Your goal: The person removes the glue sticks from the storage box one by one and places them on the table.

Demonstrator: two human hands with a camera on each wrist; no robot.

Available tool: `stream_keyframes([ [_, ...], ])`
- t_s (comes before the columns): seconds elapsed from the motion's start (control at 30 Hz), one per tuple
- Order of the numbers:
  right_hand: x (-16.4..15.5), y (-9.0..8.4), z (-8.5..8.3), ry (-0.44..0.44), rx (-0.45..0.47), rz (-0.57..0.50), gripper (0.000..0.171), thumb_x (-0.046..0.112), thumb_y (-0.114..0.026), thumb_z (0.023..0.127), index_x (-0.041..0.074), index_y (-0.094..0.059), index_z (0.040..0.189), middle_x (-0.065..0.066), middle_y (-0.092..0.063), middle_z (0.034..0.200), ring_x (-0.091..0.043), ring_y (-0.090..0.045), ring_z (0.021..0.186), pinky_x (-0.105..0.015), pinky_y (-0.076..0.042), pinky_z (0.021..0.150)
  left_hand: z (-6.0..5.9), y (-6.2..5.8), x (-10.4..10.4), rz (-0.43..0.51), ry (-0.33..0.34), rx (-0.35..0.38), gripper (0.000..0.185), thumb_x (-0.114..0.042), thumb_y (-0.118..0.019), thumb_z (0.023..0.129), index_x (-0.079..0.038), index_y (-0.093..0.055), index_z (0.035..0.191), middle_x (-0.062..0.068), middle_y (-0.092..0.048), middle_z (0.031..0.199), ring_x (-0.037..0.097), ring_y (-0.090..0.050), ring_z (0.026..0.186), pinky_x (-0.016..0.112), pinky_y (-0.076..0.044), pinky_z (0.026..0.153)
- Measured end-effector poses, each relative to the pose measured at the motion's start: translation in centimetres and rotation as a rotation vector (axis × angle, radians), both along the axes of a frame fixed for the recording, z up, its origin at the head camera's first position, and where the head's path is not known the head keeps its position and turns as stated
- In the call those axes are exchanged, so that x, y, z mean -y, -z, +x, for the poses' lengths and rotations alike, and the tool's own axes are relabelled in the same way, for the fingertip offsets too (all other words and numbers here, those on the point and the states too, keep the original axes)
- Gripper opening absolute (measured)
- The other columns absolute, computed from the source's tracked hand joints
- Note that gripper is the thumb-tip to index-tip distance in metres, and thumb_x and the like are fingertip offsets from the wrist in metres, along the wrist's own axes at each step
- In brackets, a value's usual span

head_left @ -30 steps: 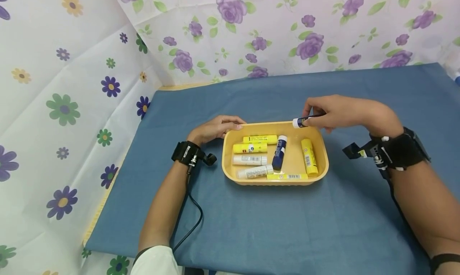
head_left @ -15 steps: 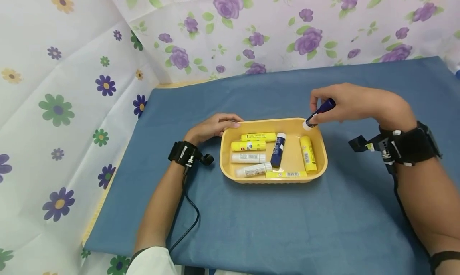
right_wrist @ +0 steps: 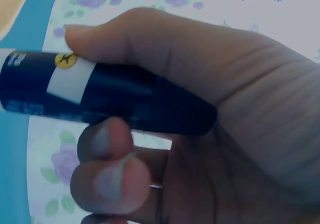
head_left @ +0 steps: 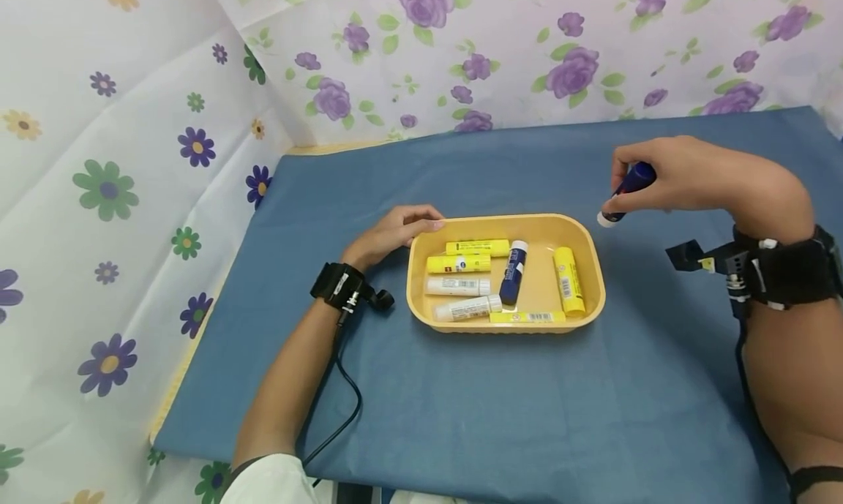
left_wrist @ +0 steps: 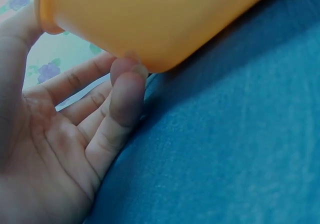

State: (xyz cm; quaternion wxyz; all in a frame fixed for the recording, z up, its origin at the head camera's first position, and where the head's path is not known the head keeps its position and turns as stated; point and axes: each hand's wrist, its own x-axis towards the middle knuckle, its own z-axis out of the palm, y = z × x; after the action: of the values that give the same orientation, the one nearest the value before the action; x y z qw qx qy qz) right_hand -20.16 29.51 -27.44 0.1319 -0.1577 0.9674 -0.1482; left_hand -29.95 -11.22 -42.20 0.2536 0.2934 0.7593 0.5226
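My right hand (head_left: 688, 171) pinches a dark blue glue stick (head_left: 634, 187) with a white end, thumb on one side and fingertips on the other. It is tilted, white end down, beyond the tray's back right corner. In the right wrist view, the same glue stick (right_wrist: 125, 94) shows a white label patch and a yellow round mark. My left hand (head_left: 391, 235) holds the back left corner of a yellow plastic tray (head_left: 536, 226). In the left wrist view, curled fingertips (left_wrist: 127, 96) meet the lower edge of the tray wall (left_wrist: 150, 24).
Inside the tray lie yellow glue sticks (head_left: 568, 281), white ones (head_left: 467, 308) and another dark blue one (head_left: 513, 273). A blue cloth (head_left: 500, 409) covers the table. Flowered sheets (head_left: 514, 50) stand behind and at the left. A cable (head_left: 352, 409) trails from the left wrist camera.
My right hand has moved right with the glue stick, from over the tray's back rim to outside it, and the stick has tilted more steeply. The left hand stays at the tray corner.
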Motion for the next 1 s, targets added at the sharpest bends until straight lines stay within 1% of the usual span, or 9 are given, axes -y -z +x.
stream_keyframes([
  [0.13,-0.8,0.4,-0.3,0.047,0.023,0.029,0.038,0.041,-0.076,0.091,0.011,-0.059,0.107,-0.008,-0.058,0.090,-0.023,-0.055,0.072,-0.037,-0.047,0.061,0.0,0.2,-0.2,-0.001,-0.003,-0.002,0.035,-0.037,-0.057,0.103,-0.012,-0.068,0.125,0.009,-0.065,0.120,0.026,-0.058,0.106,0.037,-0.046,0.081],
  [0.3,-1.6,0.7,-0.9,0.083,0.055,0.061,0.039,0.041,-0.073,0.093,0.009,-0.059,0.109,-0.011,-0.060,0.095,-0.025,-0.059,0.075,-0.041,-0.050,0.064,0.0,0.4,0.0,0.001,-0.011,0.012,0.035,-0.039,-0.058,0.102,-0.012,-0.070,0.121,0.009,-0.066,0.118,0.026,-0.059,0.108,0.038,-0.048,0.085],
  [0.43,-2.4,1.0,-1.4,0.093,0.077,0.070,0.041,0.043,-0.074,0.092,0.007,-0.060,0.108,-0.011,-0.060,0.094,-0.025,-0.060,0.075,-0.042,-0.051,0.065,-0.1,0.3,-0.1,-0.001,-0.012,0.002,0.036,-0.041,-0.058,0.101,-0.013,-0.070,0.121,0.009,-0.066,0.118,0.027,-0.059,0.108,0.038,-0.047,0.084],
  [0.57,-2.9,1.3,-2.0,0.100,0.117,0.082,0.043,0.045,-0.074,0.091,0.007,-0.060,0.105,-0.011,-0.060,0.091,-0.025,-0.060,0.074,-0.041,-0.049,0.063,-0.1,0.0,-0.2,-0.001,-0.002,-0.005,0.037,-0.040,-0.058,0.102,-0.012,-0.069,0.123,0.010,-0.066,0.119,0.027,-0.060,0.108,0.039,-0.048,0.086],
  [0.67,-3.2,1.5,-2.2,0.131,0.137,0.097,0.044,0.047,-0.074,0.091,0.007,-0.061,0.104,-0.011,-0.060,0.087,-0.026,-0.059,0.074,-0.040,-0.047,0.060,-0.1,-0.1,-0.3,-0.003,0.003,-0.005,0.036,-0.039,-0.057,0.103,-0.012,-0.069,0.123,0.009,-0.066,0.120,0.026,-0.061,0.110,0.040,-0.049,0.088],
  [0.83,-3.3,1.4,-2.0,0.211,0.109,0.136,0.048,0.053,-0.071,0.091,0.008,-0.062,0.105,-0.011,-0.062,0.085,-0.027,-0.060,0.074,-0.041,-0.046,0.060,-0.1,0.0,-0.2,-0.008,0.002,-0.015,0.033,-0.039,-0.057,0.103,-0.015,-0.070,0.123,0.007,-0.066,0.120,0.025,-0.061,0.110,0.040,-0.049,0.088],
  [1.0,-3.0,1.5,-2.0,0.260,0.090,0.151,0.048,0.051,-0.070,0.092,0.006,-0.063,0.108,-0.012,-0.062,0.085,-0.028,-0.060,0.074,-0.047,-0.045,0.065,0.0,0.1,-0.1,-0.012,-0.012,-0.018,0.034,-0.040,-0.058,0.102,-0.015,-0.070,0.123,0.007,-0.066,0.120,0.026,-0.060,0.111,0.041,-0.048,0.089],
])
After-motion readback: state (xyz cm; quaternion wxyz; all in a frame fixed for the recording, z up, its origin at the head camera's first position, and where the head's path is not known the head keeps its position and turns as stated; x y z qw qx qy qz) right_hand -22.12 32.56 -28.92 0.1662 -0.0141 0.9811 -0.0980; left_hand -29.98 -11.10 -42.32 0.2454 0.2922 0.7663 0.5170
